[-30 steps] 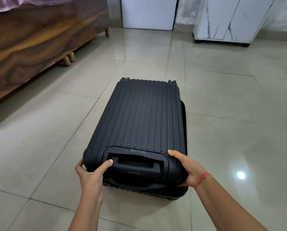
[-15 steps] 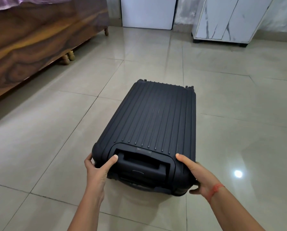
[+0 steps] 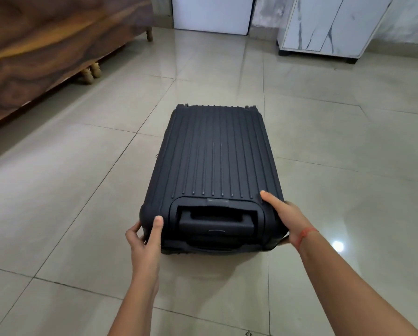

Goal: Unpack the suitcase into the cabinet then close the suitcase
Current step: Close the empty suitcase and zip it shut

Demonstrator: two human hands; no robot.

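A black ribbed hard-shell suitcase (image 3: 217,170) lies flat on the glossy beige tiled floor (image 3: 77,190), lid side up and shut, its top end with the recessed carry handle (image 3: 215,221) nearest the person. The left hand (image 3: 145,241) grips the near left corner, thumb laid along the top and the fingers (image 3: 134,232) curled round the side. The right hand (image 3: 285,219) grips the near right corner in the same way, thumb on the lid; its other fingers go round the edge, and how they lie there cannot be told. A hold at both corners looks meant to steer or square up the case on the floor before opening it, since nothing is unpacked yet.

The white marble-patterned cabinet (image 3: 324,23) stands on short dark feet by the far wall, well apart from the case, with only tiles between them, so the way to it looks free. A dark wooden bed frame (image 3: 45,49) runs along the left, apart from the case. A plain white panel (image 3: 213,13) stands against the wall beside the cabinet. A red thread (image 3: 305,235) circles the right wrist.
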